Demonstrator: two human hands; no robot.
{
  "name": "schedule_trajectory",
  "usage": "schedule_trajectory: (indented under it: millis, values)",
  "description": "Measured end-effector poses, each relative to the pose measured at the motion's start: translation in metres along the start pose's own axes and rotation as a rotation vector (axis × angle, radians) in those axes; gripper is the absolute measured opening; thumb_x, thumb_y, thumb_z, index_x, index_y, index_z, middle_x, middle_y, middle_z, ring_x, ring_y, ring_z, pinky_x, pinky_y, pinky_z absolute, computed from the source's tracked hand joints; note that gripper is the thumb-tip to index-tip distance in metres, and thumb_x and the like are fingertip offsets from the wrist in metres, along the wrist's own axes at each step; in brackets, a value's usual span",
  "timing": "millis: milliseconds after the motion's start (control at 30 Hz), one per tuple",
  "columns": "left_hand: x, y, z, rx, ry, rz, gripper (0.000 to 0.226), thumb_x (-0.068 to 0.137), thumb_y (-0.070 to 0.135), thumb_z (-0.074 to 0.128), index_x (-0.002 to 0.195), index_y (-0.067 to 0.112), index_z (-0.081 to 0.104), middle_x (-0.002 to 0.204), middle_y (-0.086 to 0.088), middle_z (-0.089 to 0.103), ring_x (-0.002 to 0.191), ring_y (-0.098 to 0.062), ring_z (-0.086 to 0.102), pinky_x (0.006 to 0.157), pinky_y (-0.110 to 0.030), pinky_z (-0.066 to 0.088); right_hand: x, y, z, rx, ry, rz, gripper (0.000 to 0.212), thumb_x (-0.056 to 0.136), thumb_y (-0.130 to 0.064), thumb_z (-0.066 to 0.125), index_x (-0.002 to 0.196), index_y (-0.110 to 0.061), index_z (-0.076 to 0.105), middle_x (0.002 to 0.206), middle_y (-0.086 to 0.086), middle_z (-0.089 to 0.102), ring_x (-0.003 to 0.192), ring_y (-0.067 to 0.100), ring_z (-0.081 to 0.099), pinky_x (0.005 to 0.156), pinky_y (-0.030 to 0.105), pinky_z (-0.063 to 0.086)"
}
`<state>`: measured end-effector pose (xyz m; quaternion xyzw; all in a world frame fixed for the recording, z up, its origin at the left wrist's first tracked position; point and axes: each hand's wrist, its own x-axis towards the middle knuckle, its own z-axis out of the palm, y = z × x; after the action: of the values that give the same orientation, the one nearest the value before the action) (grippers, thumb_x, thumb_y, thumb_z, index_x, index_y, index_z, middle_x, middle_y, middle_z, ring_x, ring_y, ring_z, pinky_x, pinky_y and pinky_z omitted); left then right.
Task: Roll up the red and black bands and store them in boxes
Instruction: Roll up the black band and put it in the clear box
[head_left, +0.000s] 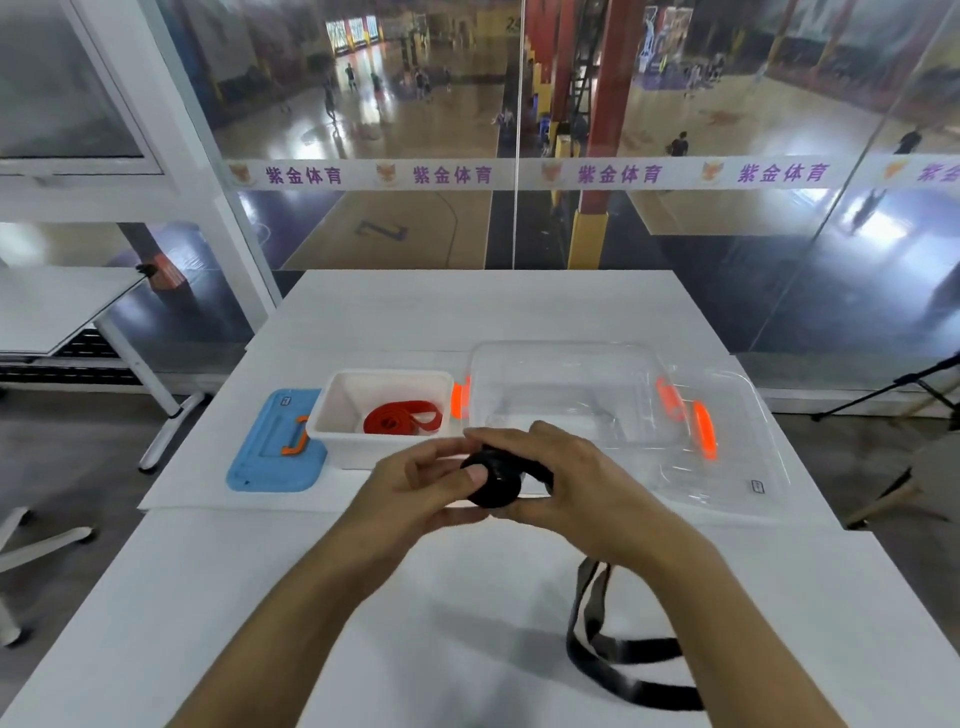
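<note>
black band (493, 480), half wound into a coil, sits above the white table (363, 597) between both hands: left hand (415, 491) pinches it, thumb on its face; right hand (566, 480) curls around it. red band (402, 420) lies coiled in the white box (332, 415).

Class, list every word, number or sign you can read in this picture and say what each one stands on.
"紫金体育": purple, repeated along the white strip across the glass wall.
"2": painted on the court floor beyond the glass.
Small label on the blue lid: too small to read.
Small label on the clear lid: too small to read.
Yellow number on the hall's far wall: blurred.
</note>
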<state>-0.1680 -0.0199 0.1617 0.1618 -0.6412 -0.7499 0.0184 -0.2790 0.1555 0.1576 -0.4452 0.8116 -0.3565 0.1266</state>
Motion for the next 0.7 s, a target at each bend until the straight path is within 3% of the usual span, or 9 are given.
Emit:
schedule_trajectory:
  millis: [100, 200, 267, 367, 467, 567, 700]
  values:
    - [0.000, 0.017, -0.005, 0.174, -0.078, 0.069, 0.037, 0.086, 0.008, 0.072, 0.123, 0.011, 0.070, 0.112, -0.009, 0.079, 0.105, -0.022, 0.075, 0.087, -0.029, 0.060, 0.001, -0.010, -0.013, -0.048, -0.084, -0.018, 0.071, 0.092, -0.034, 0.076, 0.145, -0.064, 0.040, 0.091, -0.017, 0.047, 0.088, -0.002, 0.050, 0.078, 0.013, 0.038]
    - [-0.001, 0.023, -0.001, 0.188, -0.016, 0.136, 0.030, 0.087, -0.002, 0.071, 0.114, 0.010, 0.073, 0.104, -0.007, 0.081, 0.096, -0.017, 0.078, 0.077, -0.020, 0.059, 0.002, -0.017, -0.019, -0.067, -0.055, -0.017, 0.074, 0.091, -0.032, 0.077, 0.146, -0.064, 0.039, 0.094, -0.017, 0.049, 0.090, 0.000, 0.050, 0.078, 0.016, 0.040]
    - [-0.002, 0.022, 0.004, 0.135, 0.045, 0.187, 0.029, 0.085, -0.003, 0.072, 0.109, 0.011, 0.074, 0.101, -0.008, 0.081, 0.093, -0.018, 0.078, 0.074, -0.021, 0.060, 0.002, -0.020, -0.021, -0.062, 0.004, -0.016, 0.075, 0.090, -0.034, 0.076, 0.146, -0.063, 0.037, 0.103, -0.017, 0.057, 0.094, 0.003, 0.054, 0.081, 0.020, 0.045]
    - [-0.002, 0.015, 0.015, 0.044, 0.100, 0.240, 0.033, 0.077, 0.012, 0.075, 0.110, 0.014, 0.074, 0.103, -0.006, 0.081, 0.098, -0.020, 0.077, 0.080, -0.026, 0.061, -0.002, -0.022, -0.019, 0.002, 0.084, -0.010, 0.074, 0.087, -0.040, 0.076, 0.147, -0.058, 0.037, 0.113, -0.018, 0.064, 0.089, 0.003, 0.056, 0.081, 0.021, 0.048]
    - [-0.001, 0.011, 0.027, -0.053, 0.169, 0.268, 0.036, 0.074, 0.019, 0.075, 0.110, 0.015, 0.074, 0.101, -0.005, 0.081, 0.097, -0.021, 0.077, 0.080, -0.027, 0.061, -0.010, -0.026, -0.010, 0.028, 0.150, 0.015, 0.085, 0.082, -0.048, 0.077, 0.149, -0.062, 0.026, 0.102, -0.028, 0.063, 0.078, 0.007, 0.053, 0.076, 0.025, 0.051]
    - [0.000, 0.008, 0.038, -0.124, 0.250, 0.264, 0.039, 0.075, 0.025, 0.076, 0.113, 0.014, 0.073, 0.101, -0.009, 0.081, 0.098, -0.027, 0.077, 0.086, -0.035, 0.060, -0.013, -0.029, 0.005, 0.028, 0.272, 0.050, 0.090, 0.084, -0.052, 0.075, 0.152, -0.063, 0.017, 0.090, -0.039, 0.052, 0.083, 0.006, 0.055, 0.074, 0.019, 0.048]
    - [0.000, 0.005, 0.047, -0.194, 0.266, 0.233, 0.043, 0.080, 0.028, 0.073, 0.119, 0.010, 0.067, 0.102, -0.013, 0.080, 0.098, -0.029, 0.077, 0.090, -0.036, 0.060, -0.010, -0.033, 0.030, 0.084, 0.505, 0.068, 0.073, 0.086, -0.050, 0.068, 0.147, -0.059, 0.029, 0.108, -0.020, 0.056, 0.094, 0.004, 0.057, 0.078, 0.025, 0.054]
